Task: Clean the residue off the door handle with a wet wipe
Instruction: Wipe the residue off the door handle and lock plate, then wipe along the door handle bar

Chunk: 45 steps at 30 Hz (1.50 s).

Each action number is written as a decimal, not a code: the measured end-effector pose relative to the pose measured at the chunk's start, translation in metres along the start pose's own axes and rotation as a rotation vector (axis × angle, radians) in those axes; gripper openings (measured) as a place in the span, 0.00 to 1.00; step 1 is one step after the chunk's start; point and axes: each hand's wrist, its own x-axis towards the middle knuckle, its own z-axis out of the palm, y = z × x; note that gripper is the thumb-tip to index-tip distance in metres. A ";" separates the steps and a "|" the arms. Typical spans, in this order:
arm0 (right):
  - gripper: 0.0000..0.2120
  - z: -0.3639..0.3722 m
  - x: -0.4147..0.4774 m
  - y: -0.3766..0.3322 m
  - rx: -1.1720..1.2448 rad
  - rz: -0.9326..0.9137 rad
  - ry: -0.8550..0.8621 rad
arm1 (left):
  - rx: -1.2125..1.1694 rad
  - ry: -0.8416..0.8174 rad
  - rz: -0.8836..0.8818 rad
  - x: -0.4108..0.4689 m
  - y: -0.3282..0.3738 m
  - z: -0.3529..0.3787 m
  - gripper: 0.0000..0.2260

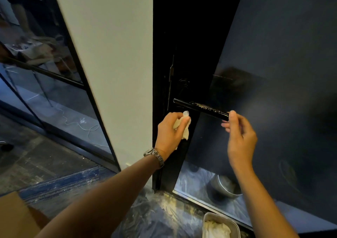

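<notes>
A glossy black door handle runs level across the dark door, with pale streaks of residue along its top. My left hand holds a crumpled white wet wipe just below the handle's left end, close to it but apart. My right hand is raised at the handle's right tip; the thumb touches the tip and the fingers are loosely curled with nothing in them.
A white wall panel stands left of the black door frame. On the plastic-covered floor sit a metal tray with used wipes and a metal bowl behind the door. A cardboard box corner lies at the lower left.
</notes>
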 end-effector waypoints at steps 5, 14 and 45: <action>0.06 -0.018 -0.011 0.044 -0.119 0.352 -0.236 | -0.070 -0.235 -0.100 -0.012 0.008 0.033 0.10; 0.02 -0.088 -0.018 0.091 -0.228 0.670 -0.349 | -0.189 -0.749 -0.406 -0.037 0.009 0.121 0.04; 0.17 -0.240 -0.094 0.240 -0.738 1.137 -0.438 | 0.533 -1.485 -0.163 -0.139 -0.038 0.241 0.07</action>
